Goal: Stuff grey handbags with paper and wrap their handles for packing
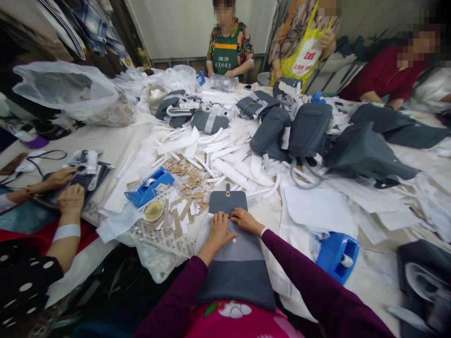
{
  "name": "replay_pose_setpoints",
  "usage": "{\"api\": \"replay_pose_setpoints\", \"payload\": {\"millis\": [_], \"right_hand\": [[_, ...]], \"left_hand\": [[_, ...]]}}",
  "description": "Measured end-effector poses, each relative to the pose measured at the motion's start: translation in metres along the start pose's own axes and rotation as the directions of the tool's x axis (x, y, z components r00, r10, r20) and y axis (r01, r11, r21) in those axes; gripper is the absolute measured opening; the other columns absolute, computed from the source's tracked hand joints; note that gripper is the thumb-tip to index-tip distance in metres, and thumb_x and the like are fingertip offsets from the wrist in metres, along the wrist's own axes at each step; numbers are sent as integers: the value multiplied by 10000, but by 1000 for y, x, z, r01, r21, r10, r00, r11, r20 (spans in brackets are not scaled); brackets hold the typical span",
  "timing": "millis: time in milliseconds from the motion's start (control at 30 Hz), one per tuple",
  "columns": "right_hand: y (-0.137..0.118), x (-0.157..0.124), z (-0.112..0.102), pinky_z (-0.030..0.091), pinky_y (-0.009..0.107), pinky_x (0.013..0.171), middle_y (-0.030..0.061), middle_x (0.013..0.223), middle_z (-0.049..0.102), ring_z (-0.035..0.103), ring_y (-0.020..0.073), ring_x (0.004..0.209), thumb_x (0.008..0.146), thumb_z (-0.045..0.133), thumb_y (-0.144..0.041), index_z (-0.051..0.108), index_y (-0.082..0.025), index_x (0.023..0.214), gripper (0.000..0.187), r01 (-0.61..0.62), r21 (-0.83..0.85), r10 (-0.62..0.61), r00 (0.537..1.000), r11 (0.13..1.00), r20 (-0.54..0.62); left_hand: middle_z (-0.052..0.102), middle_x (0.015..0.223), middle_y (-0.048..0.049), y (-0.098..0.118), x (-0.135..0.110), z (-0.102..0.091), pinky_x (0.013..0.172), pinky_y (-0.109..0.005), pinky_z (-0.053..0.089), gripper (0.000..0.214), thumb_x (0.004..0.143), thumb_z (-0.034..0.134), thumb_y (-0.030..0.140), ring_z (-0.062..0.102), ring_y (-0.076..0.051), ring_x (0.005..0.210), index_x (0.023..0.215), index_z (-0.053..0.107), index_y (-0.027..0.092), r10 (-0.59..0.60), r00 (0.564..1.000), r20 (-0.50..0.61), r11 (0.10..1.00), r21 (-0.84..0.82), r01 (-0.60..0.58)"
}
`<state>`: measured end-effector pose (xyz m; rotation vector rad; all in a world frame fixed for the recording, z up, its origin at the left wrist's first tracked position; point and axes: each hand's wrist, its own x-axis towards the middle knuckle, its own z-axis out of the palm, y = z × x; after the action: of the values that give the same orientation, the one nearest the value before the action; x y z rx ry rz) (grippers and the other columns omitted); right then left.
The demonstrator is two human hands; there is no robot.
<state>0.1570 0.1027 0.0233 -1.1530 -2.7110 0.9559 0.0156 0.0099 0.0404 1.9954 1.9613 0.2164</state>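
Note:
A dark grey bag (pixel 234 279) lies lengthwise in front of me, its near end against my pink apron. Its flap (pixel 227 202) is folded back away from me, with a small tab and a gold-coloured metal clasp (pixel 228 191) at the far end. A lighter grey band with a small pale round spot crosses the middle. My left hand (pixel 220 232) rests on the bag below the flap, thumb apart from the fingers. Just to its right, my right hand (pixel 245 220) is closed, fingertips pinching at the fold where flap and body meet. Its fingertips hide the exact spot.
White padding strips (pixel 229 169) and brown tags (pixel 190 176) cover the table ahead. Blue tape dispensers stand left (pixel 151 187) and right (pixel 338 257). More grey bags (pixel 310 129) are piled at the back. A co-worker's hands (pixel 70 199) work at left; other people stand opposite.

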Motion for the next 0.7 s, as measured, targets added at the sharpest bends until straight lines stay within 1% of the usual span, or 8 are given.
{"api": "replay_pose_setpoints", "payload": {"millis": [67, 133, 300, 400, 533, 633, 667, 700], "right_hand": [[-2, -4, 1, 396, 257, 787, 45, 886, 633, 558, 161, 878, 859, 613, -270, 700, -168, 877, 135, 5, -2, -5, 1000, 1000, -6], [-4, -8, 3, 392, 274, 802, 56, 922, 627, 544, 177, 909, 835, 650, -298, 696, -168, 920, 163, -6, -10, 6, 1000, 1000, -21], [-9, -13, 7, 369, 295, 808, 58, 950, 621, 516, 191, 933, 825, 663, -267, 675, -170, 960, 167, -35, -20, 34, 998, 999, -43], [-11, -14, 7, 347, 296, 803, 42, 975, 617, 503, 191, 952, 833, 654, -250, 649, -195, 1007, 183, -37, -19, 36, 998, 999, -47], [-12, -13, 7, 316, 293, 793, 35, 982, 604, 495, 189, 972, 838, 648, -237, 645, -227, 1019, 181, -38, -23, 37, 999, 999, -26], [-12, -11, 7, 298, 294, 782, 39, 980, 602, 496, 192, 983, 840, 644, -226, 654, -231, 1003, 163, -39, -31, 38, 999, 999, -11], [-12, -11, 8, 294, 295, 779, 39, 980, 602, 498, 193, 982, 841, 642, -225, 656, -231, 998, 158, -38, -36, 37, 999, 999, -9], [-12, -10, 8, 293, 295, 774, 39, 979, 603, 502, 193, 979, 840, 642, -226, 658, -230, 992, 153, -35, -42, 35, 999, 998, -8]], "left_hand": [[455, 1250, -132, -4, -2, 0, 970, -459, 311, 659, 681, 690, 585, 395, -318, 1171, 1151, 468, 178, -8, 999, -41, 1000, 20, 9], [478, 1225, -135, -11, -3, -1, 989, -485, 287, 611, 719, 636, 620, 386, -323, 1183, 1117, 498, 177, -3, 998, -65, 999, 51, 6], [539, 1095, -107, -28, -5, -8, 962, -471, 313, 570, 787, 521, 657, 459, -292, 1076, 1102, 521, 182, 13, 997, -76, 995, 100, -6], [551, 1090, -116, -31, -3, -10, 916, -456, 348, 546, 812, 491, 647, 479, -295, 1048, 1073, 535, 170, -22, 997, -72, 991, 130, 31], [585, 1056, -106, -28, 5, -17, 905, -429, 372, 389, 872, 492, 522, 505, -285, 1046, 1038, 561, 177, -151, 988, -39, 973, 169, 155], [597, 1048, -156, -24, 7, -24, 950, -513, 341, 290, 913, 449, 361, 496, -329, 1094, 1042, 578, 135, -276, 958, -77, 935, 209, 286], [589, 1093, -173, -22, 6, -26, 983, -535, 314, 274, 917, 431, 302, 476, -339, 1140, 1067, 576, 125, -272, 957, -99, 934, 212, 287], [571, 1164, -176, -20, 4, -26, 1022, -536, 283, 278, 915, 417, 254, 448, -332, 1194, 1114, 564, 127, -225, 969, -104, 949, 203, 242]]}}
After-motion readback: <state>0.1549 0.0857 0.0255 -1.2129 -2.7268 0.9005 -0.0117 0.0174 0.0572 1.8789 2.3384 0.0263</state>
